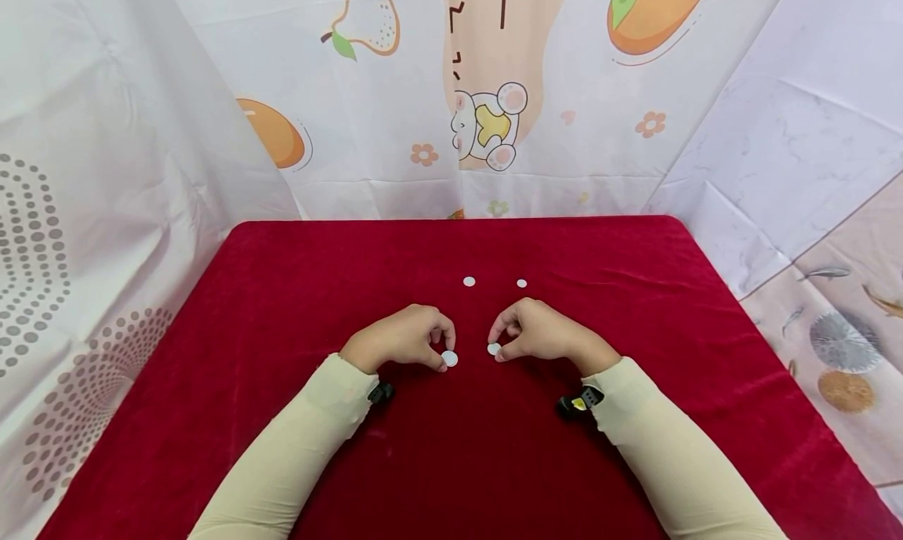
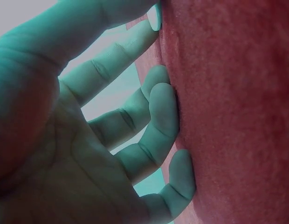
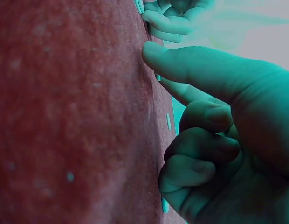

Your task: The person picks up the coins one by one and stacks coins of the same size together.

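Note:
In the head view my left hand (image 1: 409, 338) is low over the red cloth, its thumb and index finger pinching the edges of a white disc (image 1: 449, 358). Close by on the right, my right hand (image 1: 539, 332) pinches a second white disc (image 1: 494, 349) the same way. The left wrist view shows that hand's disc (image 2: 155, 17) between thumb and index, partly cut off by the frame; the other fingers rest near the cloth. In the right wrist view, the right hand's disc (image 3: 158, 77) is mostly hidden behind the thumb, and the remaining fingers are curled in.
Two more white discs lie farther back on the cloth, one left (image 1: 469, 281) and one smaller-looking one right (image 1: 522, 284). Red cloth (image 1: 317, 266) covers the table, slightly wrinkled at right. Printed curtains (image 1: 381, 132) stand behind and at both sides.

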A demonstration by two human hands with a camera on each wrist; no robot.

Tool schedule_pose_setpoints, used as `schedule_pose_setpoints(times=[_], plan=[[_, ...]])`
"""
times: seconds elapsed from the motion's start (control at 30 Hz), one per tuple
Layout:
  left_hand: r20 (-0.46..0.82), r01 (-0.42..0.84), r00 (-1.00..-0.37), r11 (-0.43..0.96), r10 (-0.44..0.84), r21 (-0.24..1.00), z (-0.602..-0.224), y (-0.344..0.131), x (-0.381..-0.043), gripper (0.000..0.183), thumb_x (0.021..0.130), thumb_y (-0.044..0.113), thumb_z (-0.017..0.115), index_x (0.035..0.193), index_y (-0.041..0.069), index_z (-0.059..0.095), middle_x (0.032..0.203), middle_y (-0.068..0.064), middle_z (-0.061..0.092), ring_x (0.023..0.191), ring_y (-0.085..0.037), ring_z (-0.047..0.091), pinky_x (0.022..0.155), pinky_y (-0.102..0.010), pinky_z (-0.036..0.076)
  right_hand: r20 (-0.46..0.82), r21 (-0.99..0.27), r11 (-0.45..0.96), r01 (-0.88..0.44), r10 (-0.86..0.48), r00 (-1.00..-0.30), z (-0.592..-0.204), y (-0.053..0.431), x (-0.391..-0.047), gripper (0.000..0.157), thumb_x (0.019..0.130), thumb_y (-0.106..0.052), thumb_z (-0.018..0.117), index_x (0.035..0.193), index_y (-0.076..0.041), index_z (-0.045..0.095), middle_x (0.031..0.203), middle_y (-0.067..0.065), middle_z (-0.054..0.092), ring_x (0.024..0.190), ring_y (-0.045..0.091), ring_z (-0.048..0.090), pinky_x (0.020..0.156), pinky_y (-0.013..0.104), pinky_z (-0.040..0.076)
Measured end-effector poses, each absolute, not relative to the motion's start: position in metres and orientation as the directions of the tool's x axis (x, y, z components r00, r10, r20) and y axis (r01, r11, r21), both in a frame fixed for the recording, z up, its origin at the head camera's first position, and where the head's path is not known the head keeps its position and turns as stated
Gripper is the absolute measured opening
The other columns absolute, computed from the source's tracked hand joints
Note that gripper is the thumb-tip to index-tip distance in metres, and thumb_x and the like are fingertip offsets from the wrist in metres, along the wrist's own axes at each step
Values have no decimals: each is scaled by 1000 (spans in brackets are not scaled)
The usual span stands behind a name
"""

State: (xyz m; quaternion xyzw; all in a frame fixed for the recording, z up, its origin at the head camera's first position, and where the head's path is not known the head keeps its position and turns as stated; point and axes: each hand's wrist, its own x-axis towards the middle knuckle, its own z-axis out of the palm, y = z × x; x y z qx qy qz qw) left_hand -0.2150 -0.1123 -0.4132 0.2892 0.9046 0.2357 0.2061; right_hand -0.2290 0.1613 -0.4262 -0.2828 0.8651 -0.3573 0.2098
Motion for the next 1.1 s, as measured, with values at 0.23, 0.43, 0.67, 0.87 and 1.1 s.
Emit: schedule_pose_setpoints(times=[0.23,0.43,0.67,0.87,1.1], plan=[[-234,420,-750,718,619,555,-413,-112,-215,18,80,20,91,86,24,74,92,-1,64,85,-17,57,71,-32,51,-172,-751,575,-325,-645,-745,-428,163,-229,15,80,-14,89,90,-22,81,56,-6,38,52,8,33,53,23,37],[-242,401,-759,727,604,557,-413,-112,-215,18,80,21,91,86,24,75,91,-2,65,83,-18,58,69,-32,52,-192,-765,570,-300,-646,-739,-429,162,-229,17,79,-13,90,90,-22,81,56,-4,37,52,9,32,52,22,36],[-245,387,-764,728,597,566,-413,-112,-215,18,79,20,91,86,23,75,91,-2,65,84,-18,58,69,-32,52,-203,-743,588,-319,-653,-729,-429,160,-228,18,78,-14,91,89,-22,80,57,-4,35,54,9,31,53,22,35],[-248,384,-769,735,590,558,-413,-112,-215,18,79,21,91,86,23,75,92,-1,65,85,-17,58,71,-32,52,-219,-750,581,-315,-668,-711,-428,161,-227,18,77,-14,91,90,-20,79,58,-4,35,55,10,31,54,22,35],[-254,384,-765,736,592,557,-410,-111,-214,18,79,20,91,85,23,75,91,-2,65,85,-18,58,71,-32,51,-214,-752,570,-333,-688,-694,-425,162,-227,18,78,-15,91,91,-19,79,57,-4,34,54,10,30,54,22,34]])
